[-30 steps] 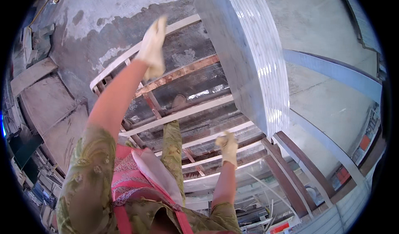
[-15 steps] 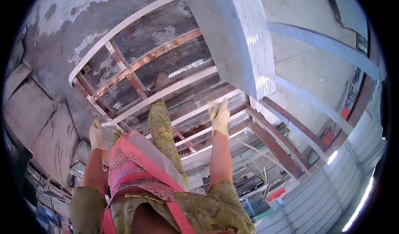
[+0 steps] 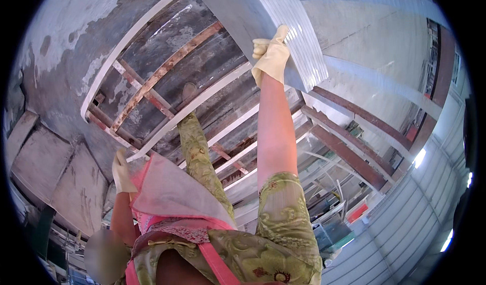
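Right grip: your gloved right grip (image 3: 273, 57), top centre of the frame, lies over the edge of the sheet stack with some fingers bent and 1 digit pointing up; you cannot tell from here whether it is clamped on anything.
Sheet stack: the grey stack of sheets (image 3: 260, 16) slants through the top centre, its pale ridged edge facing right, just under or beside your right grip.
Left grip: your gloved left grip (image 3: 122, 172) is raised at the lower left, near the end of a white bar (image 3: 205, 97); how wide it stands cannot be told.
Metal frame: below and left of the stack, the white bar runs near a rusty crossbar (image 3: 167, 66).
Your clothing: a pink apron (image 3: 177, 188) hangs at lower centre, over green patterned clothes; your shoe (image 3: 189, 90) shows between the bars.
Outer area: stained floor (image 3: 55, 16) fills the upper left, brownish panels (image 3: 40, 156) lie at the left, and a ribbed wall (image 3: 405, 229) spans the lower right.
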Demonstrator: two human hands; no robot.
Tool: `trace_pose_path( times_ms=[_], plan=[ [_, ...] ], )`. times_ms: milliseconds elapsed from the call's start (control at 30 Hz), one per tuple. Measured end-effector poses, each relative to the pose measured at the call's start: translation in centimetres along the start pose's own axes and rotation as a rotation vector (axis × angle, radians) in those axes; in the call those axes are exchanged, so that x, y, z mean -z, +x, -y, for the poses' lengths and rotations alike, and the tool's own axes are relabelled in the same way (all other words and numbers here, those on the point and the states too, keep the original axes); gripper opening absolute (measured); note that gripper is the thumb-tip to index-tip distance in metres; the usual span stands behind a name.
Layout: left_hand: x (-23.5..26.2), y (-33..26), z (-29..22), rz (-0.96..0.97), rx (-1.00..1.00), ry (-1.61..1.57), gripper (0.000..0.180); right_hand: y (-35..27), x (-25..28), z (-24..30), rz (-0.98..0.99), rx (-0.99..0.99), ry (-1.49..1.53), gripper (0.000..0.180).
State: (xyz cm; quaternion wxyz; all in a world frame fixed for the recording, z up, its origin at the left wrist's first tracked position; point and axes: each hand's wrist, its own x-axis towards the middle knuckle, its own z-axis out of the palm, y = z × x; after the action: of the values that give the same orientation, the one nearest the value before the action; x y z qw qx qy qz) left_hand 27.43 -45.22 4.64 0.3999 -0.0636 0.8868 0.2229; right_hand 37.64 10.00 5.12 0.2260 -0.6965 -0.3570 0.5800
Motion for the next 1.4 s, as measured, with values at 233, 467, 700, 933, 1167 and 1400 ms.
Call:
trace_pose_path(
  times_ms=[233,467,700,933,1167,1400],
  plan=[
    [0.7,0.1,-0.9,0.021,-0.007,-0.02,0.061,0.5,7.0,-2.7,-0.056,-0.037,0.014,0.076],
    [1.1,-0.2,-2.4,0.038,0.017,-0.041,0.06,1.0,14.6,-5.2,-0.161,-0.106,-0.042,0.08],
    [0.7,-1.4,-1.2,0.051,-0.049,-0.121,0.054,1.5,22.0,-12.0,-0.149,-0.152,0.168,0.083],
    [2.3,-5.0,-5.4,-0.06,-0.057,-0.312,0.051,-12.9,11.0,-11.6,0.499,-0.231,-0.243,0.069],
    [12.9,-11.4,-11.6,0.172,-0.294,-0.753,0.055,-29.7,-2.2,-8.0,1.42,-0.19,0.007,0.055],
    [23.2,-15.4,-2.9,0.57,-0.902,-1.114,0.061,-46.3,-9.3,-11.9,1.584,0.023,-0.202,0.054]
  ],
)
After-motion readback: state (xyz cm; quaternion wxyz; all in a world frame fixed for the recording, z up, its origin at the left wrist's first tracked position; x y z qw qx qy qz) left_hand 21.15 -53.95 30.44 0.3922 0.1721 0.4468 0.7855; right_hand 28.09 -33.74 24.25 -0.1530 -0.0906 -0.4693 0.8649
